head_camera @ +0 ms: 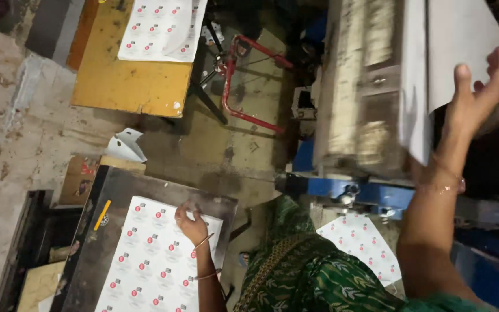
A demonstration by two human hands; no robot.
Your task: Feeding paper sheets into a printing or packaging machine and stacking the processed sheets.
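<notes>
My left hand [191, 222] rests with curled fingers on the far corner of a stack of white printed sheets [145, 260] covered in rows of small red and grey marks. It pinches the top sheet there. The stack lies on a dark metal table [90, 231]. My right hand [479, 95] is raised at the upper right and grips a blank white sheet [463, 34] by its edge. That sheet is held against a worn grey machine [359, 86]. Thin bangles are on both wrists. My green patterned garment [301, 271] fills the bottom centre.
A yellow table [128, 75] at the top carries more printed sheets [163, 29]. A red metal frame [249, 86] stands on the stained concrete floor. The machine's blue base [347, 188] sits above another printed sheet [365, 242]. A scrap of white paper [125, 145] and a cardboard box [79, 176] lie at left.
</notes>
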